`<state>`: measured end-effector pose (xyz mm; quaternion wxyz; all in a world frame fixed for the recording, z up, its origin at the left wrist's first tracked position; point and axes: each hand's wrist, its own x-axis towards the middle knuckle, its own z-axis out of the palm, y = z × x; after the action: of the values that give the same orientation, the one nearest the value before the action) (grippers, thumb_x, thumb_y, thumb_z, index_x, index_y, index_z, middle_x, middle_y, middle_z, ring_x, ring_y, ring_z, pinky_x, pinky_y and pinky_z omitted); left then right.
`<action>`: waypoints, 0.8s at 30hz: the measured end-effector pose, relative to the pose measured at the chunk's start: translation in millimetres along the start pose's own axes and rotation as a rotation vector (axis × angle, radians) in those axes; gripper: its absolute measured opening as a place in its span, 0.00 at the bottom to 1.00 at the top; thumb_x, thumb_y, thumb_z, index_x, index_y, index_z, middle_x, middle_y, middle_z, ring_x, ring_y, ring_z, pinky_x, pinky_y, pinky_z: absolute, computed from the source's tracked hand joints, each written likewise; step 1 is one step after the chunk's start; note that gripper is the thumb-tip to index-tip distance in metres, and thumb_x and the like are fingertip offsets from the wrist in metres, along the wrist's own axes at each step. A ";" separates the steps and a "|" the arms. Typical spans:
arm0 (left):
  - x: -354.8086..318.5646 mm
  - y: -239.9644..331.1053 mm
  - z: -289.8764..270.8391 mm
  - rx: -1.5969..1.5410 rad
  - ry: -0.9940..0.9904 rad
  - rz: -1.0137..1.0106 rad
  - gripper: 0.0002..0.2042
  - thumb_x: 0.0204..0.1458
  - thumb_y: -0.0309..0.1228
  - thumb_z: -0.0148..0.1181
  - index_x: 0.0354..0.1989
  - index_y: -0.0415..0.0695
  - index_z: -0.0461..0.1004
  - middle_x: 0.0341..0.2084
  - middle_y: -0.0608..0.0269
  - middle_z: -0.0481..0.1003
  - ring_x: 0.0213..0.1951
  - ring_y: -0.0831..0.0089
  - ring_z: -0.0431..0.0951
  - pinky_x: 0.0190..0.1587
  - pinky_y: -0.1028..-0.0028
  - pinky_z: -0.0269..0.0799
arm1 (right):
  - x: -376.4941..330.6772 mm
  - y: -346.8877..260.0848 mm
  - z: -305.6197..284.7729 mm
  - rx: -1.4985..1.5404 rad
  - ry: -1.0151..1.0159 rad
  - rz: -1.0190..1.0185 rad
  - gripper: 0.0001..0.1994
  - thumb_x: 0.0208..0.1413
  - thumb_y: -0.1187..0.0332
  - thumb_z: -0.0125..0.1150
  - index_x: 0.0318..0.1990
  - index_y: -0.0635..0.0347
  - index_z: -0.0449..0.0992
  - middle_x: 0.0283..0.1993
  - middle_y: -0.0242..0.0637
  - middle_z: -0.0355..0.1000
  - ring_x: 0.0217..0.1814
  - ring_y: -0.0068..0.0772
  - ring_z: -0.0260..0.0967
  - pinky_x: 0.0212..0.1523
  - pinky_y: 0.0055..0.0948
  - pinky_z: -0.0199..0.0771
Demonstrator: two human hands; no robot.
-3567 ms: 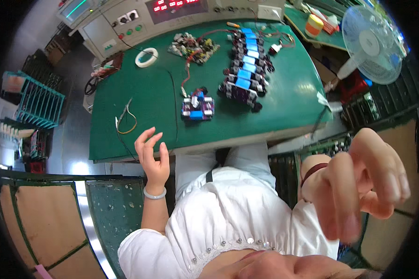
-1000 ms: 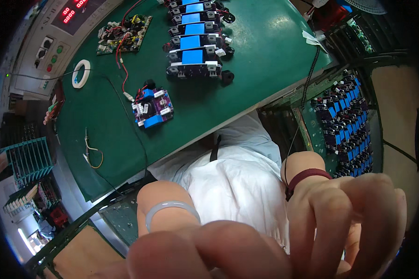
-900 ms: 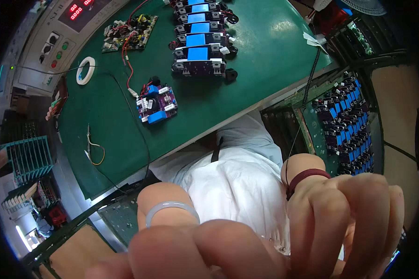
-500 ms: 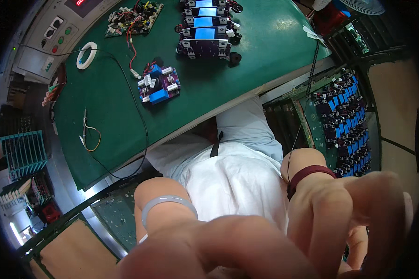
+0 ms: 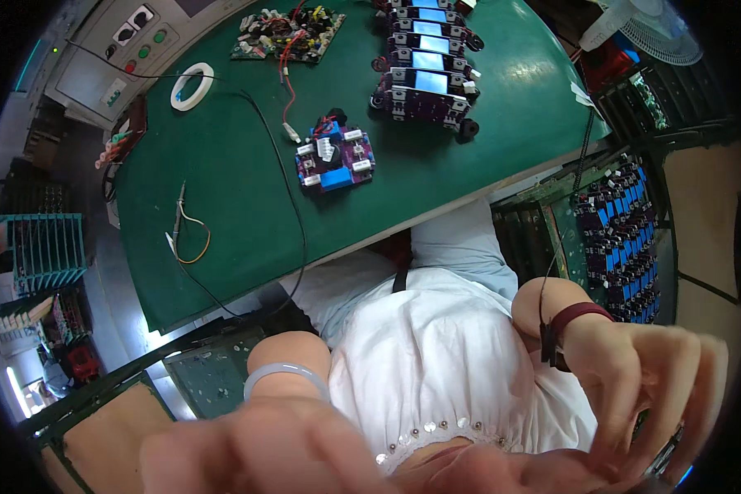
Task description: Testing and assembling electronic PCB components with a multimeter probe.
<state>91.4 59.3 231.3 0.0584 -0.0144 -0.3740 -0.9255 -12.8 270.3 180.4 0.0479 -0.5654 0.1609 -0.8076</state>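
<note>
Both my hands are raised close, over the lower part of the head view. My left hand (image 5: 255, 449), with a pale bangle at its wrist, is smeared by motion; whether it holds anything cannot be told. My right hand (image 5: 663, 375), wearing a dark red band, has bent fingers with gaps between them and nothing visibly held. Its fingertips run down near the lower edge and are partly hidden. Beyond the hands, a purple circuit board (image 5: 335, 158) with blue and white parts lies on the green bench mat (image 5: 239, 206). Neither hand touches it.
A row of boards with blue blocks (image 5: 424, 82) stands at the back, beside a populated board (image 5: 288, 37) with red wires. A tape roll (image 5: 192, 69) and a probe on a cable (image 5: 179, 216) lie left. Racked boards (image 5: 622, 239) fill the right side; a fan (image 5: 650, 29) stands far right.
My left hand has moved left and away from my right. The right hand's fingers now show more plainly. The bench has shifted right in the view, and more of my white top shows.
</note>
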 end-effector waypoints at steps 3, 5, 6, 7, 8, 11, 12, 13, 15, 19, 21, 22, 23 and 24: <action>5.2 -36.4 -43.6 -0.096 -0.539 0.985 0.13 0.56 0.22 0.61 0.49 0.49 0.78 0.54 0.71 0.72 0.48 0.72 0.72 0.43 0.74 0.74 | 3.1 5.4 -3.9 -0.057 -0.070 -0.057 0.07 0.63 0.74 0.58 0.43 0.49 0.78 0.54 0.36 0.71 0.51 0.36 0.69 0.48 0.28 0.80; 18.3 -30.9 -48.6 -0.077 -0.691 1.101 0.15 0.55 0.22 0.61 0.51 0.49 0.79 0.56 0.70 0.72 0.54 0.74 0.72 0.47 0.72 0.74 | -1.4 11.8 -11.1 -0.118 -0.125 -0.109 0.09 0.66 0.72 0.54 0.48 0.47 0.78 0.55 0.37 0.71 0.53 0.37 0.67 0.50 0.29 0.80; 17.5 -29.7 -50.8 -0.073 -0.699 1.108 0.15 0.55 0.22 0.61 0.51 0.49 0.79 0.56 0.70 0.72 0.54 0.74 0.72 0.47 0.72 0.74 | -4.3 17.5 -13.5 -0.020 -0.095 -0.201 0.08 0.58 0.79 0.58 0.39 0.56 0.80 0.49 0.40 0.73 0.48 0.38 0.72 0.47 0.33 0.83; 13.9 -30.8 -55.4 -0.090 -0.750 1.143 0.15 0.55 0.21 0.60 0.50 0.48 0.79 0.54 0.69 0.74 0.53 0.74 0.73 0.48 0.71 0.75 | -3.8 20.2 -15.2 0.077 -0.065 -0.292 0.08 0.51 0.87 0.61 0.31 0.66 0.83 0.44 0.43 0.75 0.43 0.39 0.76 0.43 0.37 0.86; 12.8 -30.0 -60.1 -0.115 -0.803 1.183 0.14 0.55 0.21 0.59 0.49 0.48 0.79 0.52 0.69 0.76 0.53 0.74 0.74 0.49 0.69 0.75 | 0.7 10.7 -23.9 0.161 -0.152 -0.073 0.09 0.56 0.83 0.56 0.31 0.64 0.83 0.40 0.42 0.79 0.39 0.36 0.77 0.43 0.37 0.83; 22.1 -5.1 -84.9 -0.081 -1.176 0.607 0.11 0.55 0.21 0.55 0.43 0.48 0.80 0.45 0.68 0.78 0.46 0.73 0.78 0.49 0.67 0.77 | -4.8 28.0 -46.7 0.312 -0.331 0.126 0.07 0.60 0.78 0.52 0.39 0.62 0.78 0.36 0.40 0.76 0.33 0.35 0.72 0.31 0.26 0.71; 20.7 -4.7 -91.5 -0.019 -1.161 0.613 0.09 0.57 0.23 0.53 0.38 0.49 0.80 0.41 0.69 0.79 0.39 0.71 0.79 0.47 0.66 0.78 | -27.8 48.6 -52.2 0.281 -0.235 0.198 0.06 0.60 0.76 0.54 0.36 0.62 0.79 0.37 0.40 0.77 0.34 0.34 0.73 0.32 0.29 0.71; 21.5 -8.0 -91.0 -0.027 -1.176 0.613 0.09 0.57 0.23 0.53 0.38 0.49 0.80 0.41 0.69 0.79 0.39 0.71 0.79 0.47 0.66 0.78 | -41.5 54.3 -52.8 0.218 -0.127 0.261 0.07 0.59 0.74 0.56 0.32 0.63 0.80 0.37 0.39 0.79 0.35 0.33 0.73 0.33 0.32 0.70; 19.1 -21.4 -87.2 0.118 -0.923 1.027 0.10 0.58 0.25 0.52 0.44 0.49 0.79 0.46 0.72 0.78 0.44 0.73 0.77 0.44 0.68 0.76 | -28.5 58.7 -66.2 -0.439 -0.138 0.651 0.05 0.53 0.71 0.64 0.35 0.61 0.79 0.37 0.36 0.77 0.37 0.36 0.72 0.36 0.34 0.71; 18.5 -32.1 -75.2 0.238 -0.769 1.142 0.15 0.58 0.25 0.53 0.53 0.49 0.75 0.53 0.74 0.73 0.51 0.75 0.73 0.44 0.69 0.75 | -70.6 122.0 -85.3 -1.087 -0.241 0.681 0.11 0.46 0.74 0.71 0.38 0.58 0.77 0.41 0.38 0.71 0.45 0.44 0.68 0.44 0.35 0.71; 27.7 -34.4 -70.1 -0.098 -0.973 1.467 0.21 0.58 0.25 0.55 0.61 0.49 0.69 0.59 0.71 0.68 0.58 0.77 0.67 0.47 0.69 0.74 | -89.2 143.7 -88.6 -1.191 -0.245 0.659 0.17 0.44 0.72 0.73 0.42 0.56 0.75 0.43 0.36 0.69 0.47 0.43 0.67 0.46 0.37 0.70; 17.0 -29.9 -72.7 0.083 -0.858 1.368 0.22 0.59 0.24 0.54 0.63 0.48 0.68 0.60 0.68 0.66 0.62 0.75 0.66 0.51 0.69 0.72 | -92.1 151.5 -87.1 -1.319 -0.256 0.632 0.19 0.43 0.70 0.74 0.44 0.55 0.74 0.43 0.36 0.69 0.48 0.42 0.67 0.47 0.37 0.69; 14.1 -29.0 -69.5 0.080 -0.860 1.367 0.22 0.59 0.24 0.54 0.63 0.48 0.68 0.60 0.68 0.66 0.62 0.75 0.66 0.51 0.69 0.72 | -95.2 159.7 -84.8 -1.443 -0.267 0.603 0.22 0.41 0.69 0.74 0.46 0.54 0.73 0.43 0.35 0.69 0.48 0.40 0.67 0.48 0.38 0.68; 16.1 -29.7 -66.0 0.052 -0.876 1.355 0.23 0.59 0.23 0.54 0.64 0.47 0.67 0.61 0.66 0.66 0.63 0.73 0.66 0.53 0.69 0.71 | -100.3 165.3 -85.8 -1.475 -0.262 0.603 0.24 0.39 0.67 0.75 0.46 0.51 0.72 0.43 0.33 0.69 0.49 0.39 0.66 0.48 0.38 0.67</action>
<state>73.0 33.2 164.4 0.4552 -0.5983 -0.2941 -0.5902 -74.0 158.0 12.0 -0.1033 -0.4737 0.7910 -0.3731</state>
